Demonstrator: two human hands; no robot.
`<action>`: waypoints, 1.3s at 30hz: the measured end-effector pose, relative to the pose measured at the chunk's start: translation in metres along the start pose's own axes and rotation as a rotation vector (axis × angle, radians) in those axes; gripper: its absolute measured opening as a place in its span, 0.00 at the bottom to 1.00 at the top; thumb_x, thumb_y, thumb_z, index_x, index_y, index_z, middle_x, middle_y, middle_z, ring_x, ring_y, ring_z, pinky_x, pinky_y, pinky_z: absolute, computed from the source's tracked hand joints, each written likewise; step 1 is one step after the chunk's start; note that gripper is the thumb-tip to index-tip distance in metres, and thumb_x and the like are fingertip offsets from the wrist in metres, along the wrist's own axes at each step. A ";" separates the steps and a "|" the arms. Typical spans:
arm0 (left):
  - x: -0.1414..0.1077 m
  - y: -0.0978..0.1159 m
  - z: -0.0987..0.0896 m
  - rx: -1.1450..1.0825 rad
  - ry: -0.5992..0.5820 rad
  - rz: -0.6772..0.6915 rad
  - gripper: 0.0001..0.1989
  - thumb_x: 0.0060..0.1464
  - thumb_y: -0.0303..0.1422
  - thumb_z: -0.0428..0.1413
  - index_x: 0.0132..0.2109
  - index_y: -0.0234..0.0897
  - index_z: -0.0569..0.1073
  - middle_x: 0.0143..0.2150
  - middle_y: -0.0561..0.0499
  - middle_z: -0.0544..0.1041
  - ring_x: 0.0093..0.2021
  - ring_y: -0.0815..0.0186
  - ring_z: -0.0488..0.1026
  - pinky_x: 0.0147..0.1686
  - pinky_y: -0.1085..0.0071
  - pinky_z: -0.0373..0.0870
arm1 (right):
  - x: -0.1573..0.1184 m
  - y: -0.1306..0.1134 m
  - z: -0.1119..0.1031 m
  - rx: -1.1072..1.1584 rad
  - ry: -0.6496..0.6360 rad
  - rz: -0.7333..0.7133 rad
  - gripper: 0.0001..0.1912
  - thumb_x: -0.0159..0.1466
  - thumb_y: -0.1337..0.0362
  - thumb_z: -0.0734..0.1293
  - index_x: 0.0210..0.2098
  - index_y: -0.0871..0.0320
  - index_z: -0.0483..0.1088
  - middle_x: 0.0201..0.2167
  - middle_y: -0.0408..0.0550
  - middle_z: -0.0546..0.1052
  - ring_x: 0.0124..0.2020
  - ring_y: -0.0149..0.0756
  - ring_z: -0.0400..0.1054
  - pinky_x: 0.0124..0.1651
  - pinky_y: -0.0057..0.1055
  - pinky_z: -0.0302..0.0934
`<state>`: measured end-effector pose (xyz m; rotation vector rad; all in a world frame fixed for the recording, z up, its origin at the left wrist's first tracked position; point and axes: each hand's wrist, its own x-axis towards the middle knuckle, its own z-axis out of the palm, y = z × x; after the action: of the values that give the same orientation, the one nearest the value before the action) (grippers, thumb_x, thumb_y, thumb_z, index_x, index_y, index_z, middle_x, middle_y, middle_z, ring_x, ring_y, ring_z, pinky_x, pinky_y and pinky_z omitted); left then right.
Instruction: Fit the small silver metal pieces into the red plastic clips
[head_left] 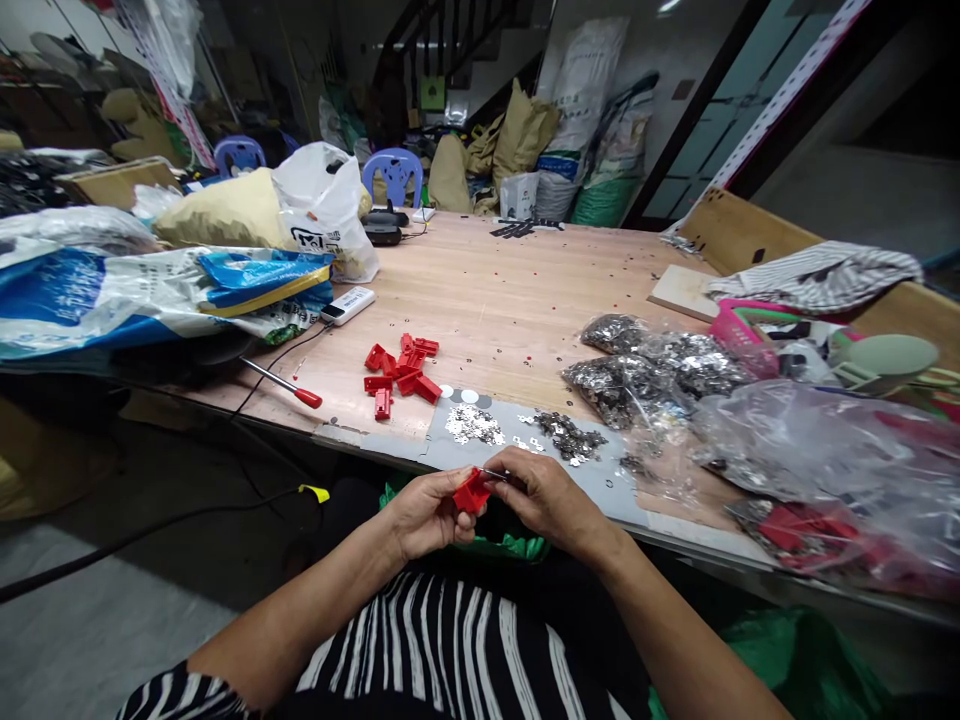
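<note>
My left hand (427, 515) is closed around a red plastic housing (471, 492), held just off the table's front edge above my lap. Against the housing's right side, my right hand (536, 500) pinches a thin dark metal piece (495, 475); its exact kind is too small to make out. Beyond my hands lie a pile of shiny small metal plates (474, 425) and a pile of darker metal parts (570, 437), both on a grey sheet (517, 462). To the left, several more red housings (409, 380) are heaped on the wood-topped table (480, 300).
Clear bags of metal parts (622, 385) crowd the right, beside a pink basket (739, 335). A red-tipped lever (307, 398) juts over the left front edge near a white power strip (349, 305). A green bag (517, 547) hangs below my hands. Sacks (525, 130) stand behind.
</note>
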<state>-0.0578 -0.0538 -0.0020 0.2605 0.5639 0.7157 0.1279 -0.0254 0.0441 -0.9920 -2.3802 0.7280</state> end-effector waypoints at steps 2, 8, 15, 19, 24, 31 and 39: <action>0.000 0.000 0.001 0.012 0.006 0.013 0.10 0.56 0.36 0.57 0.38 0.31 0.72 0.25 0.48 0.72 0.19 0.74 0.66 0.22 0.78 0.62 | 0.000 -0.001 -0.001 0.023 0.002 0.020 0.06 0.63 0.68 0.63 0.37 0.55 0.72 0.33 0.47 0.76 0.36 0.35 0.70 0.40 0.30 0.63; -0.004 0.002 0.003 0.051 -0.004 0.092 0.16 0.55 0.37 0.57 0.50 0.40 0.69 0.28 0.50 0.72 0.20 0.76 0.66 0.23 0.80 0.61 | -0.004 0.004 -0.008 0.198 0.006 0.094 0.10 0.65 0.61 0.61 0.41 0.54 0.74 0.36 0.47 0.77 0.36 0.34 0.70 0.40 0.30 0.62; -0.004 0.002 0.010 0.114 0.035 0.119 0.17 0.54 0.36 0.58 0.51 0.40 0.68 0.29 0.52 0.70 0.20 0.76 0.65 0.21 0.80 0.61 | -0.006 0.016 0.005 0.289 0.032 0.268 0.08 0.64 0.59 0.63 0.36 0.56 0.70 0.29 0.41 0.73 0.28 0.30 0.61 0.31 0.26 0.56; -0.003 0.002 0.011 0.129 0.051 0.127 0.17 0.53 0.35 0.59 0.50 0.40 0.68 0.33 0.52 0.71 0.21 0.77 0.65 0.19 0.81 0.61 | -0.003 0.016 0.012 0.415 0.023 0.264 0.07 0.61 0.59 0.65 0.32 0.57 0.66 0.29 0.40 0.69 0.31 0.30 0.60 0.34 0.26 0.56; -0.001 0.001 0.007 0.203 0.023 0.074 0.21 0.50 0.34 0.62 0.51 0.41 0.68 0.31 0.54 0.69 0.19 0.78 0.62 0.16 0.82 0.58 | -0.004 0.017 0.013 0.559 -0.067 0.264 0.10 0.59 0.59 0.66 0.28 0.56 0.61 0.28 0.38 0.62 0.31 0.29 0.57 0.34 0.25 0.56; 0.006 -0.004 0.007 0.443 0.067 0.061 0.25 0.52 0.42 0.59 0.55 0.42 0.65 0.28 0.54 0.71 0.18 0.75 0.67 0.19 0.79 0.61 | -0.021 0.029 0.025 0.595 -0.017 0.339 0.11 0.61 0.58 0.66 0.31 0.56 0.59 0.28 0.38 0.62 0.30 0.29 0.56 0.33 0.26 0.54; 0.002 -0.004 0.006 1.271 0.102 0.749 0.20 0.49 0.39 0.62 0.50 0.40 0.74 0.47 0.45 0.74 0.44 0.63 0.72 0.40 0.69 0.70 | -0.028 0.037 0.036 0.703 0.135 0.461 0.16 0.58 0.53 0.68 0.31 0.56 0.60 0.26 0.38 0.62 0.28 0.30 0.56 0.31 0.27 0.53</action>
<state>-0.0510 -0.0561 0.0003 1.6897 0.9838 1.0034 0.1432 -0.0347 -0.0113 -1.2059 -1.5751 1.4740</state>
